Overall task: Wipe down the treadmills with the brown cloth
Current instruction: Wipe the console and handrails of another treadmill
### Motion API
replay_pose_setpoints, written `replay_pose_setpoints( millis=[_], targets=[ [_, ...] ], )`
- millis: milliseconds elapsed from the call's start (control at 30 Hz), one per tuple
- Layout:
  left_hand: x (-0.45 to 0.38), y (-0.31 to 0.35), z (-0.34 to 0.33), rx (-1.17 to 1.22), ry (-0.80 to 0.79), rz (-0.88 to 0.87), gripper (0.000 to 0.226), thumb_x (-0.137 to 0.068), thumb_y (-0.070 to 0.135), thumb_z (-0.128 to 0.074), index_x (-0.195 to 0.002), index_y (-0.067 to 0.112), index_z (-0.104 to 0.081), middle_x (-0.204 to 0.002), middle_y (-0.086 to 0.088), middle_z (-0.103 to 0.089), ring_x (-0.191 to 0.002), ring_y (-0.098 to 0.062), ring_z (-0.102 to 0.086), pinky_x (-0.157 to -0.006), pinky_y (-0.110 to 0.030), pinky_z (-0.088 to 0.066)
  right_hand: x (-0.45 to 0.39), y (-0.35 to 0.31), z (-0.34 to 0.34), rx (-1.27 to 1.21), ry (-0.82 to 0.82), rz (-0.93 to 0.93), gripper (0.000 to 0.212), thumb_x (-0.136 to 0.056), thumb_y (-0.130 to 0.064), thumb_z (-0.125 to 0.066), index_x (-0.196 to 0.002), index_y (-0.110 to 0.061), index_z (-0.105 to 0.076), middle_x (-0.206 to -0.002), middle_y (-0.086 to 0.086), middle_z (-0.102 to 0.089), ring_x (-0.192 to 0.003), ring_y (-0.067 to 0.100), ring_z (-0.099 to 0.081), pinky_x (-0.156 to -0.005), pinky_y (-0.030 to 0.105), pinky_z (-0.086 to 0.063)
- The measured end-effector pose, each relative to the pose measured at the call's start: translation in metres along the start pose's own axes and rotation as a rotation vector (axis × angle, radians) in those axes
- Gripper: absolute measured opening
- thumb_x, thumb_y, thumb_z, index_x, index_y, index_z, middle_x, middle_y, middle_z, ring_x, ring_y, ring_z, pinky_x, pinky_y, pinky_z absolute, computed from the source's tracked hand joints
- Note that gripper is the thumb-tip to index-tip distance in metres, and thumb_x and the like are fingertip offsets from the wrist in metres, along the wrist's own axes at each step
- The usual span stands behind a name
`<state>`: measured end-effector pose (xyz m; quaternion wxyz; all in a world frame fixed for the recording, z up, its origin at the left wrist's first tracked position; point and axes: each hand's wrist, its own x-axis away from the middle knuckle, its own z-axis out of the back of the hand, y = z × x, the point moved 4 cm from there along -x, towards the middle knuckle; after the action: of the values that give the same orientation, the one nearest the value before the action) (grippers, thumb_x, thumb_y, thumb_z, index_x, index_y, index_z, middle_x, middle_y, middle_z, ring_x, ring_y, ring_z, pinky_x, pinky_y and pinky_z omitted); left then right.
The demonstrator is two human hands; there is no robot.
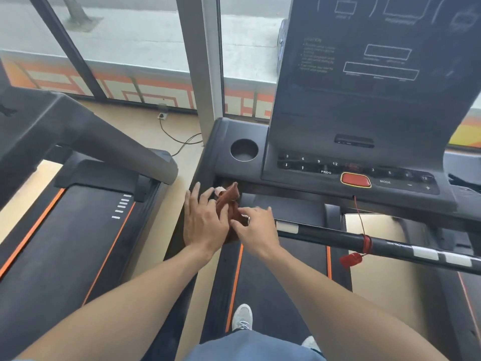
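Observation:
I stand on the belt of a black treadmill (307, 175) whose console and dark screen rise ahead of me. The brown cloth (230, 198) is bunched between both hands, just below the console's left corner, over the left handrail. My left hand (204, 220) lies over the cloth's left side with its fingers spread. My right hand (256, 229) pinches the cloth's lower right part. A second treadmill (78, 230) stands to my left.
A cup holder (244, 149) sits in the console's left side. A red stop button (356, 179) and a red safety cord with clip (351, 260) hang by the black front handlebar (390, 246). A power cable (179, 142) lies on the floor by the window.

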<state>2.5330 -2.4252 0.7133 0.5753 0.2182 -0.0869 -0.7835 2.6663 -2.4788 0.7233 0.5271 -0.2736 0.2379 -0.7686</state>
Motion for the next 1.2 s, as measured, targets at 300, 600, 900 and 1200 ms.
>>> replay_pose_setpoints(
  millis=[300, 600, 900, 1200],
  targets=[
    [0.02, 0.03, 0.009, 0.932, 0.042, 0.525, 0.034, -0.106, 0.039, -0.047, -0.119, 0.017, -0.069, -0.109, 0.006, -0.073, -0.104, -0.012, -0.066, -0.098, -0.036, -0.051, 0.024, 0.024, 0.038, -0.781, 0.223, -0.176, 0.014, -0.104, -0.009, -0.057, -0.103, -0.021, -0.065, -0.098, -0.004, -0.073, -0.089, 0.003, -0.067, -0.081, 0.023, -0.052],
    [-0.002, 0.036, -0.012, 0.83, -0.291, 0.703, 0.023, -0.104, 0.021, -0.051, -0.112, 0.017, -0.072, -0.103, 0.001, -0.072, -0.102, -0.022, -0.067, -0.095, -0.039, -0.055, 0.029, 0.086, 0.08, -0.802, 0.306, -0.491, 0.012, -0.106, -0.019, -0.056, -0.103, -0.025, -0.066, -0.103, -0.007, -0.075, -0.103, 0.016, -0.07, -0.1, 0.045, -0.055],
    [-0.015, 0.058, -0.015, 1.153, -0.543, 0.815, 0.017, -0.094, 0.024, -0.071, -0.106, 0.012, -0.074, -0.101, -0.006, -0.079, -0.096, -0.024, -0.075, -0.085, -0.039, -0.06, 0.028, 0.065, 0.096, -1.209, 0.022, -0.407, 0.027, -0.098, -0.013, -0.062, -0.122, 0.0, -0.059, -0.106, 0.014, -0.075, -0.094, 0.025, -0.072, -0.075, 0.034, -0.059],
    [-0.023, 0.062, -0.002, 1.257, -0.483, 0.762, 0.017, -0.101, 0.019, -0.063, -0.117, 0.013, -0.066, -0.108, -0.009, -0.075, -0.088, -0.02, -0.074, -0.063, -0.03, -0.057, 0.026, 0.073, 0.096, -1.186, 0.024, -0.534, 0.028, -0.099, -0.024, -0.066, -0.123, -0.01, -0.068, -0.12, 0.012, -0.075, -0.109, 0.029, -0.073, -0.086, 0.041, -0.057]
  ],
)
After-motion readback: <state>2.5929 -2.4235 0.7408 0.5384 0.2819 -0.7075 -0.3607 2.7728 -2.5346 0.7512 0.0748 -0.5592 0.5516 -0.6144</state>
